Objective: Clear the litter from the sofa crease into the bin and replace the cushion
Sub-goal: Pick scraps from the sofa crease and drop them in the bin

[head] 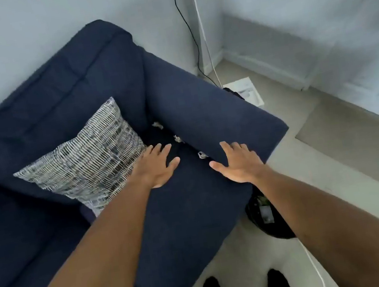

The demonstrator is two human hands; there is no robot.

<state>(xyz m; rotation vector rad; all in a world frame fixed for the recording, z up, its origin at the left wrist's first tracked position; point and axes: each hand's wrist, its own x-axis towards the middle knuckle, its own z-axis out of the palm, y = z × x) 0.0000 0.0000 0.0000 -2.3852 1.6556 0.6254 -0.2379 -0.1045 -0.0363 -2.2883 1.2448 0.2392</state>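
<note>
— What lies around the seat?
— Patterned cushion (84, 157) leaning left, left hand (158, 166) spread flat beside it, three litter scraps (178, 139) in the sofa crease (185, 144).
— Right side?
— Right hand (238, 162) open on the armrest (216, 114); black bin (267, 218) on pale floor (332, 145)

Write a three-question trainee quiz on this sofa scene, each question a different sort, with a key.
1. True or false: the left hand grips a scrap of litter.
2. How many pale litter scraps lie in the crease beside the sofa arm?
3. The patterned cushion is: A) on the floor B) on the seat, left of the crease C) in the bin

Key: 1 false, both hands, including the right hand, are open and empty; 2 three; 3 B.
</note>
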